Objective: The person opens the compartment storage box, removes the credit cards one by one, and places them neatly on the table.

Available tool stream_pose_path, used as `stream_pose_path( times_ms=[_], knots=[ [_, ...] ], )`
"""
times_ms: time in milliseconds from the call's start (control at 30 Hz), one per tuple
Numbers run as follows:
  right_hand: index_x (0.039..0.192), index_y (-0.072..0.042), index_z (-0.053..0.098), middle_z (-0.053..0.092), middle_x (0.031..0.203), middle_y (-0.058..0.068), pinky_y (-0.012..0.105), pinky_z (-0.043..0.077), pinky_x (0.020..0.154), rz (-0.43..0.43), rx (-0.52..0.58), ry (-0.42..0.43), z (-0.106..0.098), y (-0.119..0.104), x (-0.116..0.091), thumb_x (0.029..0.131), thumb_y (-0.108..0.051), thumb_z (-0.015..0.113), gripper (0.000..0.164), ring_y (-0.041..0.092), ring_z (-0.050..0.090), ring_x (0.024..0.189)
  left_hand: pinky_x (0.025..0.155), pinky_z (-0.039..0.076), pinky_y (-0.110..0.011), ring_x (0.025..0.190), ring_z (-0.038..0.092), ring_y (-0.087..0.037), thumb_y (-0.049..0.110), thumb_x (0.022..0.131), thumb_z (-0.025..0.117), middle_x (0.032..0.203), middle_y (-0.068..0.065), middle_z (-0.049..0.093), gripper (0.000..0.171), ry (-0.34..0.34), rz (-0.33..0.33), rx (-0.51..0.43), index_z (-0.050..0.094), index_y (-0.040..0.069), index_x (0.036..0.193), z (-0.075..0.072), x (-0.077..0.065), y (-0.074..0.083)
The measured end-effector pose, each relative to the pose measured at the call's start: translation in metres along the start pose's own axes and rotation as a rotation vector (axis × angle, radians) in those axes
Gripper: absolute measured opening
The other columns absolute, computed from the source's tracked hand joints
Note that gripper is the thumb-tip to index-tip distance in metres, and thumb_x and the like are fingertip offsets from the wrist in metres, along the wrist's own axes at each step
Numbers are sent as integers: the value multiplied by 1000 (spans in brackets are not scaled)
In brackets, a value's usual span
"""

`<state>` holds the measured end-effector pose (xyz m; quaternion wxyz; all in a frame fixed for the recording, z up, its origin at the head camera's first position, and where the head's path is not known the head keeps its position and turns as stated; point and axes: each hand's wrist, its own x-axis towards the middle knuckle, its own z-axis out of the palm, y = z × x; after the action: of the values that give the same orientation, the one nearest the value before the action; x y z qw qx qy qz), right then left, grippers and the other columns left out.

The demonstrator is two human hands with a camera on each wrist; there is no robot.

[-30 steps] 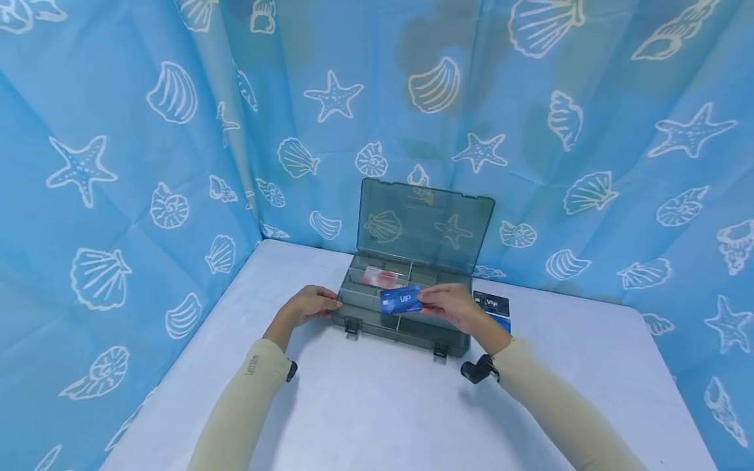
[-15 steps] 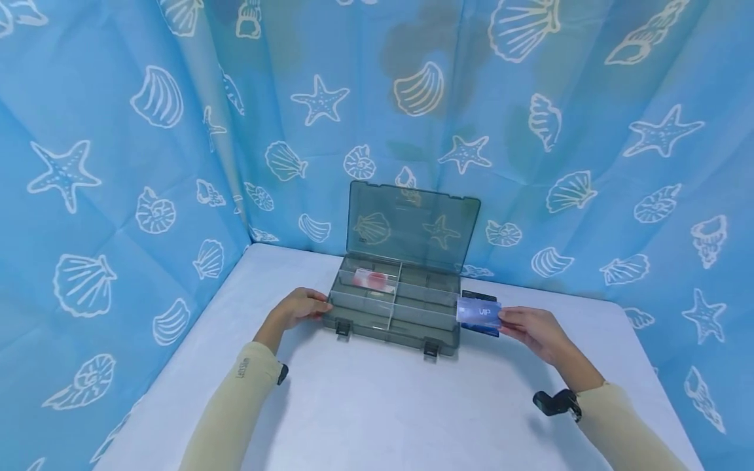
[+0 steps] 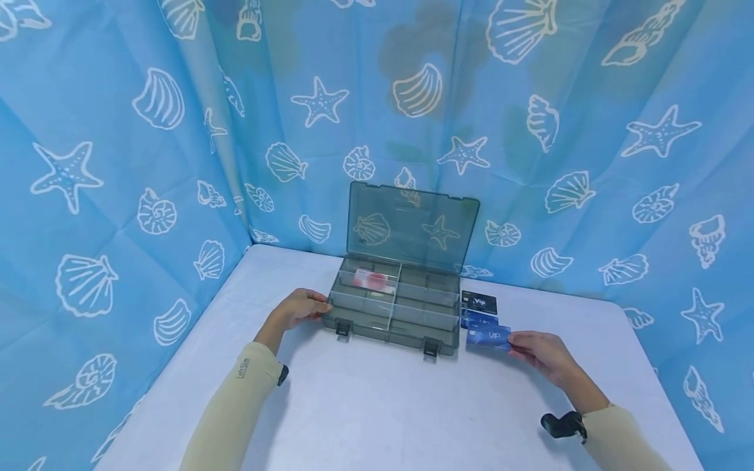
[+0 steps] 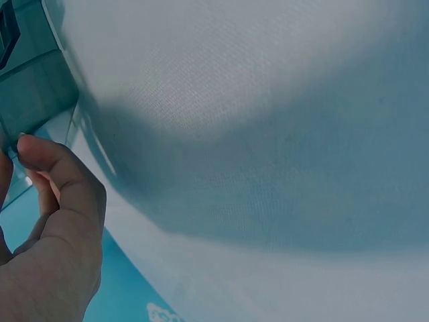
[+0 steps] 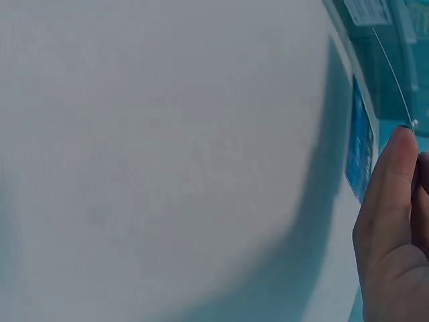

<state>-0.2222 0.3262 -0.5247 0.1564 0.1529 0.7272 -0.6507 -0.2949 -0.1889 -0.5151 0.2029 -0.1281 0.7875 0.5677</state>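
Note:
A grey see-through compartment box (image 3: 383, 335) stands on the table with its lid (image 3: 413, 226) raised. My left hand (image 3: 299, 306) grips its front left corner between thumb and fingers. To the right of the box, my right hand (image 3: 544, 356) pinches the right end of a blue VIP card (image 3: 489, 337). In the right wrist view this card (image 5: 394, 72) shows almost edge-on. Just behind it, a second blue card (image 3: 478, 318) lies on the table, partly covered. Farther back lies a black VIP card (image 3: 480, 302). A red-and-white card (image 3: 371, 280) sits in the back left of the box.
Clear dividers (image 3: 424, 293) split the box into several compartments. Two dark latches (image 3: 431, 348) hang at its front. A white cloth covers the table (image 3: 377, 405). Behind and to the left hangs a blue curtain (image 3: 330, 39) printed with shells and starfish.
My right hand has carried the blue card from above the box rightward, then down toward the table beside it. The left hand stays on the box corner. The head view has shifted slightly.

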Motion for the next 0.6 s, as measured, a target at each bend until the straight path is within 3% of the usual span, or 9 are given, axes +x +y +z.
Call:
stream_pose_path(
  times_ms=[233,600],
  knots=[
    [129,12,52,69,97,9,31,56,79,35,-8,-6,14,10,7,92,-14,68,48,19,70,86,79,53,-32,89,57,-25,12,89,72,106,-14,60,34,-7,2,7,58,0,118,0,0,1],
    [131,13,49,70,93,9,31,56,77,84,-16,30,20,14,11,93,-17,67,51,21,71,83,81,52,-34,88,58,-24,12,89,72,105,-13,60,34,2,7,13,59,0,118,1,-2,-1]
  ],
)
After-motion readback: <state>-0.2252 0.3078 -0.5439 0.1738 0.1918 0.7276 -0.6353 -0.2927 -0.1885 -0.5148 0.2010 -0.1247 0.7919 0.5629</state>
